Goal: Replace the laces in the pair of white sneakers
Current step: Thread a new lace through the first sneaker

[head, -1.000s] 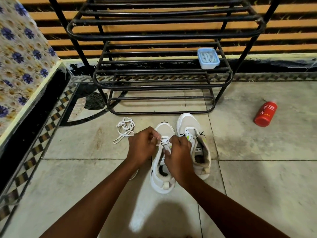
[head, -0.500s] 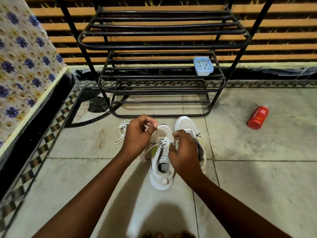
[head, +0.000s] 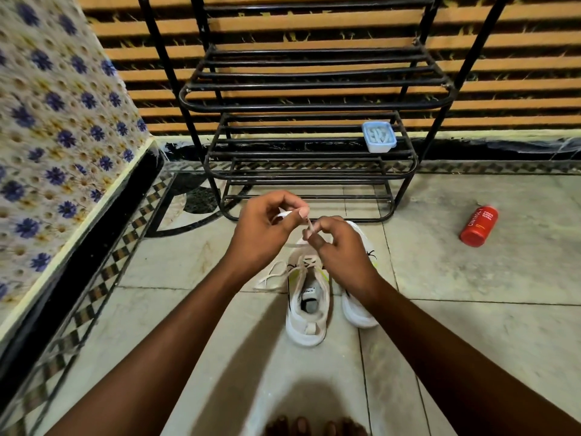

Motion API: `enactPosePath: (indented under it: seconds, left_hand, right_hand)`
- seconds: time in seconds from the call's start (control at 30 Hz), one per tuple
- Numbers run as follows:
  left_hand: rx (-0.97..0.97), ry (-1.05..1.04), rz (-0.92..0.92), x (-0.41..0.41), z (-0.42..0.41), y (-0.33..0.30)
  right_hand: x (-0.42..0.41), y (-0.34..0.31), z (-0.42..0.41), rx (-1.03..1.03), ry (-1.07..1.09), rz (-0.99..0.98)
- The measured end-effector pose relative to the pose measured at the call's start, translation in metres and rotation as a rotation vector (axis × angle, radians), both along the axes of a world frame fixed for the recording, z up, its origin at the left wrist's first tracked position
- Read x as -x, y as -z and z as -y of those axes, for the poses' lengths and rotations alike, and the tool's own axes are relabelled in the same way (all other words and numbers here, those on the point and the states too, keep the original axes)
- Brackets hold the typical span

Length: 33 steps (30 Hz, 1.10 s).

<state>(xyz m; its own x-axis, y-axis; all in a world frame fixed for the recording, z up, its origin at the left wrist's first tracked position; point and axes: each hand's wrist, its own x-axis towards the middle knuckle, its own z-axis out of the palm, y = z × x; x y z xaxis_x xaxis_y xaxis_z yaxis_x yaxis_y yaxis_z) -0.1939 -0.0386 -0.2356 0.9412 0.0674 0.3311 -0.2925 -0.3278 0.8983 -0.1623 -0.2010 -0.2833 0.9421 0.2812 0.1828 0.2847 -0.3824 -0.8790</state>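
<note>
Both hands have come up off the near sneaker (head: pixel 306 305) since a moment ago. The left hand (head: pixel 262 232) pinches the lace (head: pixel 309 227) between thumb and finger. The right hand (head: pixel 341 250) curls round the same lace just beside it. The lace runs down to the sneaker's top holes, so I think it is being pulled out or drawn tight. The 2nd sneaker (head: pixel 361 313) sits just right of the near one. A loose lace (head: pixel 272 278) lies just left. The tiled floor (head: pixel 503 341) is pale. Behind the sneaker stands a black rack (head: pixel 309 102), and a red bottle (head: pixel 478 226) lies far right.
</note>
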Motion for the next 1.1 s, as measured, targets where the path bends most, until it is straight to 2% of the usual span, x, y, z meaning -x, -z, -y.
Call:
enactPosePath:
  seconds: [0.13,0.37,0.5,0.67,0.73,0.87,1.1]
  left_hand:
    - [-0.003,-0.061,-0.042,0.005,-0.02,0.007]
    - [0.026,-0.296,-0.071,0.023,-0.063,0.066]
    - [0.005,-0.356,-0.145,0.029,-0.078,0.092]
    - [-0.087,-0.313,-0.259,0.03,-0.076,0.105]
    - [-0.116,-0.292,-0.293,0.029,-0.071,0.109]
    - [-0.142,-0.267,-0.337,0.025,-0.057,0.115]
    - [-0.084,-0.16,-0.529,0.023,-0.048,0.135]
  right_hand:
    - [0.0,-0.007,0.003,-0.088,0.031,-0.08]
    - [-0.012,-0.023,0.016,-0.007,-0.028,-0.09]
    - [-0.028,-0.023,0.027,-0.029,-0.013,-0.126]
    - [-0.035,-0.02,0.033,-0.018,0.094,-0.074]
    - [-0.038,-0.016,0.033,-0.06,0.155,-0.144]
    - [-0.045,-0.009,0.032,-0.229,0.139,-0.327]
    - [-0.063,0.004,0.031,-0.274,0.126,-0.348]
